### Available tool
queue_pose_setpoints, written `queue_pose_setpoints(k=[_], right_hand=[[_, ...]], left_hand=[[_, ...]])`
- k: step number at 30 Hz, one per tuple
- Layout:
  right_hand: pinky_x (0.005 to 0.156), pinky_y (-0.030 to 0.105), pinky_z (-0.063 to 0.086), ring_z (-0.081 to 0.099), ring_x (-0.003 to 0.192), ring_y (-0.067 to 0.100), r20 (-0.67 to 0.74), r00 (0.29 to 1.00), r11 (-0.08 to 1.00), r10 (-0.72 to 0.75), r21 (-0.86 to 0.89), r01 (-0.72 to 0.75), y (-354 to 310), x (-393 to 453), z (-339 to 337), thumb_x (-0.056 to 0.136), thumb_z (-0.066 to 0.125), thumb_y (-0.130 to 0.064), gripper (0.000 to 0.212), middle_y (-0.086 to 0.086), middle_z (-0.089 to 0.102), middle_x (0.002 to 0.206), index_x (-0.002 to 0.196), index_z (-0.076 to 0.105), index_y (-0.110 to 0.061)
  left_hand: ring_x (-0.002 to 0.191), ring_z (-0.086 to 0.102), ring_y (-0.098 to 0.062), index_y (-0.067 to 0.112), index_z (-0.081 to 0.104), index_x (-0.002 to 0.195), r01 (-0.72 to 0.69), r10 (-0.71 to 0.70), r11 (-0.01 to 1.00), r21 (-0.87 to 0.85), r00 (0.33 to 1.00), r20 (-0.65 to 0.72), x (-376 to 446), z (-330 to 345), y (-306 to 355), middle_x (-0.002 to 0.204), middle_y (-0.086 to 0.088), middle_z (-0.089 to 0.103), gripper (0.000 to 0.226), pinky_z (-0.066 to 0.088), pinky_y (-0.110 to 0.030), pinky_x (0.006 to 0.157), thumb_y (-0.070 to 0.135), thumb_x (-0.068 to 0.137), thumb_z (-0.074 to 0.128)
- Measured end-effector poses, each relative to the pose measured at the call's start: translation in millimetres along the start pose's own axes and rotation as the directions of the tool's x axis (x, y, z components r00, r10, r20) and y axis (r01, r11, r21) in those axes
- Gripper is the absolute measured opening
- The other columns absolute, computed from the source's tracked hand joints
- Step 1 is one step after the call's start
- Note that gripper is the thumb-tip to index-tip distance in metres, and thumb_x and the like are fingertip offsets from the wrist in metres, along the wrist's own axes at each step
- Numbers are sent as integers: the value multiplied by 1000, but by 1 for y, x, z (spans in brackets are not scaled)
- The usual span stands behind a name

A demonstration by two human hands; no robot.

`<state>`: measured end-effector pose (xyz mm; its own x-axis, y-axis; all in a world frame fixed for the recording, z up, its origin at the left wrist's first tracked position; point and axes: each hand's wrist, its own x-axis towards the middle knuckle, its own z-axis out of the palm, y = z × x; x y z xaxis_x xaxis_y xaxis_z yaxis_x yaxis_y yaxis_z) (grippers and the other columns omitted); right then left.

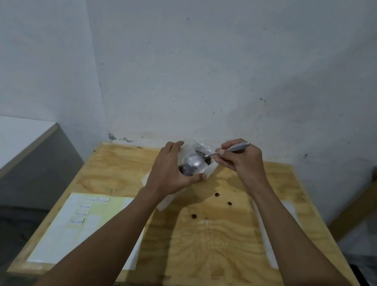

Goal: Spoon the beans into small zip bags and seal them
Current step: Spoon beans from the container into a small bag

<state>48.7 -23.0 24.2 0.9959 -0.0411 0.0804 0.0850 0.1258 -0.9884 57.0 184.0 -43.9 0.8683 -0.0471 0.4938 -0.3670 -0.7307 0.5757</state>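
Left hand (168, 171) fingers curl round the zip bag (193, 166); right hand (241, 161) fingers pinch the spoon (228, 149), bowl inside bag, above the far table (203, 244) edge

Label writing (93, 212) illegible; spoon bowl (193, 163) blurred inside bag (199, 155).

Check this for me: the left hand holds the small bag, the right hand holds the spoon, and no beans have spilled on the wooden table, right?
Not quite. The left hand holds the small bag and the right hand holds the spoon, but the head view shows a few spilled beans on the wooden table.
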Motion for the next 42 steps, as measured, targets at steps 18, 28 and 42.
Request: queue_pose_setpoints(k=[18, 28, 42], right_hand=[[74, 38, 65, 76, 67, 16, -476, 879, 981, -35, -184, -61, 61, 38, 6, 84, 73, 4, 16, 7, 74, 77, 80, 71, -12], [75, 40, 65, 78, 72, 23, -360, 924, 966, 126, -166, -197, 81, 50, 16, 82, 73, 8, 12, 18, 74, 83, 82, 73, -4], [73, 30, 64, 75, 69, 23, -437, 858, 957, 272, 214, -194, 49, 43, 6, 81, 67, 15, 10, 18, 69, 83, 81, 67, 5]], left_hand=[[115, 53, -8, 12, 49, 141, 73, -72, 997, -39, 997, 39, 7, 5, -18, 132, 4, 56, 103, 41, -22, 86, 77, 64, 73], [112, 49, -4, 13, 50, 139, 122, -110, 983, -136, 990, 88, 11, 20, -15, 134, 3, 57, 104, 40, -22, 88, 78, 61, 68], [117, 53, -16, 8, 49, 140, 77, -76, 997, -9, 993, 92, 8, 12, -23, 129, 0, 55, 110, 47, -30, 93, 83, 60, 65]])
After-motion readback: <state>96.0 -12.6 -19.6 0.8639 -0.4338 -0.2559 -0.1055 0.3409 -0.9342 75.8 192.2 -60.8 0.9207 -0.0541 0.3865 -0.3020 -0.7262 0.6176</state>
